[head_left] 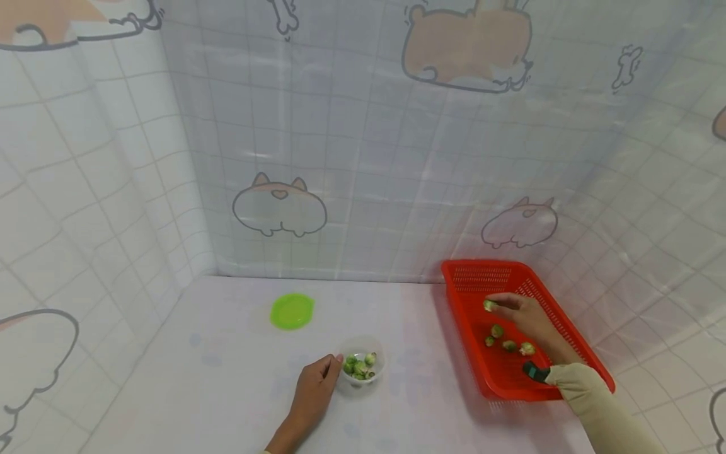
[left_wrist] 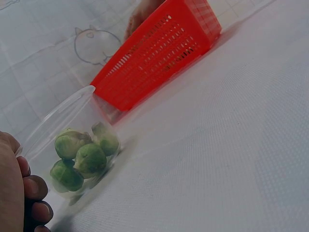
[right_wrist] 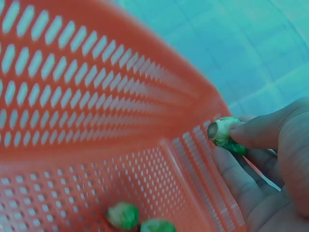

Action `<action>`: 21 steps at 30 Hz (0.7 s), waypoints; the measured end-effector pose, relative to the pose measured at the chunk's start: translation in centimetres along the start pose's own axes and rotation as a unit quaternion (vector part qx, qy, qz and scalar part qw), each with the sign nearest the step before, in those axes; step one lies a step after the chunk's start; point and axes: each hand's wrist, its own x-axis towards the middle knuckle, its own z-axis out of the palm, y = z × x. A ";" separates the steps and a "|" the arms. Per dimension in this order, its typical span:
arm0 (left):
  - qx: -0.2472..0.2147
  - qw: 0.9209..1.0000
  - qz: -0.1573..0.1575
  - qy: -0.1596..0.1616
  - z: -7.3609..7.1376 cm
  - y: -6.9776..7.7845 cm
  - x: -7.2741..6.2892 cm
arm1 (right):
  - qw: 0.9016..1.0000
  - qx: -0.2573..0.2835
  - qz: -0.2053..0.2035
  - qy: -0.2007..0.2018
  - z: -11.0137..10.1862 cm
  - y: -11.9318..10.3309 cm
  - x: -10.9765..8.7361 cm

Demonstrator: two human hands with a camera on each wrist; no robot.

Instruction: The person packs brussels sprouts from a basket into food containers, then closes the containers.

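Right fingers (right_wrist: 236, 174) pinch a sprout (head_left: 488, 306) over the basket (head_left: 505, 380); across bare tabletop (head_left: 416, 340), left fingers (left_wrist: 35, 187) grip the bowl's rim (head_left: 379, 353).

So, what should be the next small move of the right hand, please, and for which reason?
Probably lift the held sprout over the left rim of the red basket, toward the clear bowl. The right hand pinches this sprout above the basket, while the left hand holds the bowl's edge; the open bowl, with other sprouts inside, seems to have room.
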 end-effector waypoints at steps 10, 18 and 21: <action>0.003 1.000 0.003 0.008 0.2 -0.2 -0.4 | 0.999 0.023 -0.042 -0.013 1.8 -3.8 -1.0; 0.004 1.000 0.004 0.010 0.4 -0.2 -0.6 | 0.997 0.056 -0.037 -0.030 3.4 -6.1 -1.6; 0.006 1.000 0.008 0.014 0.5 -0.2 -0.7 | 0.996 0.070 -0.036 -0.042 4.2 -6.6 -1.9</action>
